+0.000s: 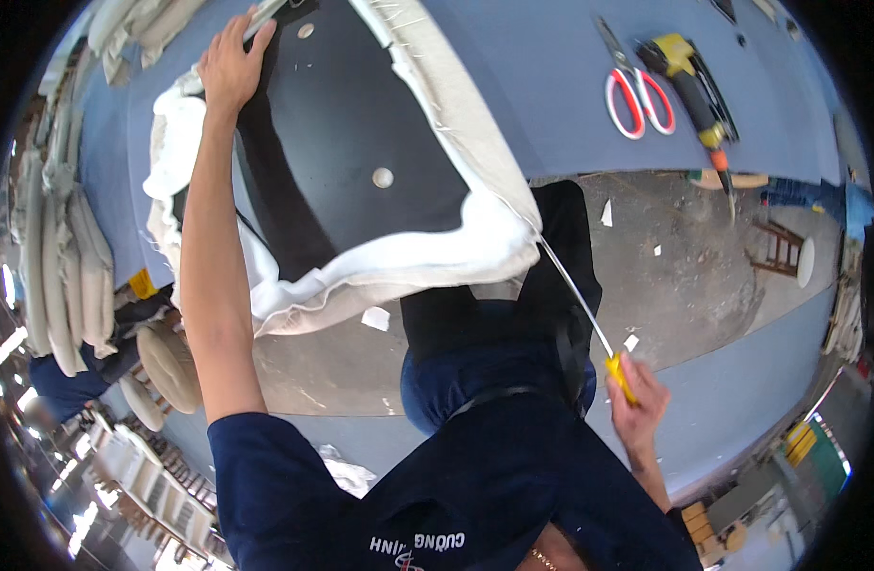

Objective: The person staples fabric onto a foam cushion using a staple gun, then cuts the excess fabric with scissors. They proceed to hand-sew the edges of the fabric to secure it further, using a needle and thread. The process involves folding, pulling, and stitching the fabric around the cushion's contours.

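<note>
A padded upholstered panel lies at the table's near edge with its underside up: a black board with round holes, ringed by white padding and beige fabric. My left hand grips its far left edge, thumb held apart from the fingers. In my right hand, low on the right, is the yellow handle of a long, thin-shafted screwdriver-like tool. The shaft slants up to the panel's near right corner, where its tip meets the fabric. Whether the tip is tucked under the fabric is hidden.
On the blue-covered table lie red-handled scissors and a yellow-and-black staple gun with a hose fitting. Padded pieces are stacked at left. White scraps dot the floor, and a stool lies at right.
</note>
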Action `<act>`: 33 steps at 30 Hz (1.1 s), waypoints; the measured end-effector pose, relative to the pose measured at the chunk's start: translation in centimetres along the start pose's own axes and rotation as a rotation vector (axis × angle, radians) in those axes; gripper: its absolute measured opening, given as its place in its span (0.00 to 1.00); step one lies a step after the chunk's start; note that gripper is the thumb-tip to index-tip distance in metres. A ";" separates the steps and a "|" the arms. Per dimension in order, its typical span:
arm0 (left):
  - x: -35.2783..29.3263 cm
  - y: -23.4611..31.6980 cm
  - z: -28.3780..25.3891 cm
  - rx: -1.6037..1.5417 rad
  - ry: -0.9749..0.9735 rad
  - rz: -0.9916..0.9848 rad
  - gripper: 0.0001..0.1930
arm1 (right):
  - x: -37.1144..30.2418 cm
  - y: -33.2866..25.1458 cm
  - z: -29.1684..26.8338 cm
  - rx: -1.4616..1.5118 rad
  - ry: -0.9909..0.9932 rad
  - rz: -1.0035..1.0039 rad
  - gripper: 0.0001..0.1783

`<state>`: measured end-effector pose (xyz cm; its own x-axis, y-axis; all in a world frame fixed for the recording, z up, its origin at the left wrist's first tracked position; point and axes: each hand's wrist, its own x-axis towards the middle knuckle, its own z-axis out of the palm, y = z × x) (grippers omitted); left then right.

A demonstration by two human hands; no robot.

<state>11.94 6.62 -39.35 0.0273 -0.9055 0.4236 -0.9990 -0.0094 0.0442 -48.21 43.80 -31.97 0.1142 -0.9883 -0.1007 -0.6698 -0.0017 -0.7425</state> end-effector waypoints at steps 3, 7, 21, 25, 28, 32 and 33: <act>-1.3 -2.8 -2.4 0.011 -0.144 -0.054 0.35 | 1.7 2.8 1.8 0.296 -0.084 0.049 0.23; -1.6 12.5 -9.4 -0.355 -0.045 0.177 0.35 | 0.7 3.6 4.6 0.453 -0.003 0.091 0.23; -18.8 30.9 -14.0 -0.724 -0.175 0.164 0.06 | 2.1 3.1 1.9 0.297 -0.035 0.052 0.22; -18.7 30.9 -13.6 -0.775 -0.206 0.069 0.05 | 1.8 3.0 2.6 0.234 -0.020 0.040 0.21; -18.9 31.0 -13.1 -0.789 -0.191 0.041 0.05 | 1.1 2.2 2.9 0.218 -0.015 0.078 0.21; -18.9 31.1 -13.0 -0.782 -0.184 0.023 0.04 | 0.9 2.3 4.7 0.108 0.131 -0.013 0.21; -18.8 31.1 -13.0 -0.782 -0.187 0.021 0.04 | 0.7 2.4 5.6 0.031 0.163 -0.016 0.20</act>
<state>-19.22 28.91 -34.15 -0.0667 -0.9589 0.2757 -0.6824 0.2454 0.6885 -45.67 43.98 -37.51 0.0027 -0.9998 0.0180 -0.6454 -0.0155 -0.7637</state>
